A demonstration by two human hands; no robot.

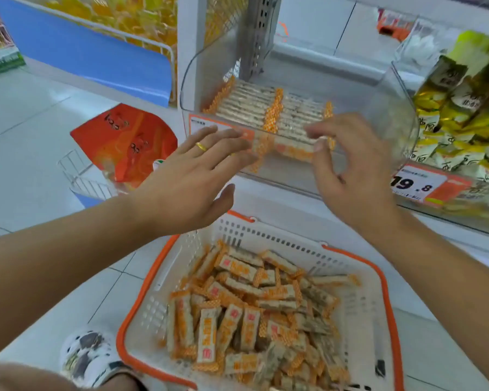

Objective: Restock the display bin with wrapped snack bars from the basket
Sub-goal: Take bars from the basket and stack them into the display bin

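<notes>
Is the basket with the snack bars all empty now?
No, the basket below the hands is heaped with loose wrapped snack bars.

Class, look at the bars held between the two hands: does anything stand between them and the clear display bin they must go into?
Nothing visible does. The left hand and right hand hold the bars at the clear bin's front wall, whose top is open; rows of stacked bars fill only its back part.

Pale tiled floor (34, 114) across the left of the frame; white shelving (316, 198) through the centre and right; perforated grey upright (259, 32) at top centre; blue shelf panel (91, 55) upper left; bright, even light throughout.
</notes>
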